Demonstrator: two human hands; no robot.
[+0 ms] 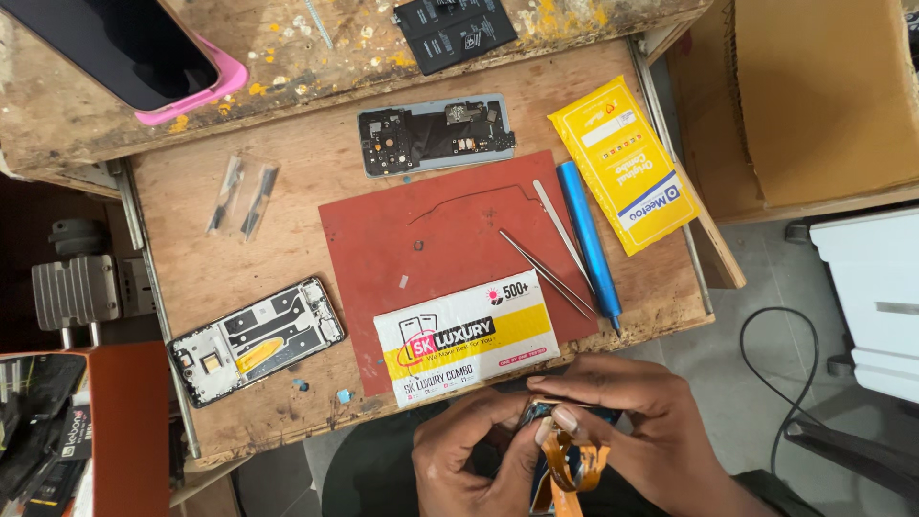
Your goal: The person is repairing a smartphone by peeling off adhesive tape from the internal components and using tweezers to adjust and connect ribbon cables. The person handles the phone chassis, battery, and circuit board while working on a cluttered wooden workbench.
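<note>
Both hands pinch a small phone part (541, 414) at the near edge: left hand (474, 450), right hand (632, 421); orange flex cable (570, 469) hangs nearward.

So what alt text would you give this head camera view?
Both hands, left hand and right hand, pinch a small part with an orange ribbon cable below a wooden bench. On it lie a red mat, tweezers and an opened phone frame.

Two bare hands: left hand (476, 450), right hand (627, 416), unsleeved, ringless, short nails.
</note>
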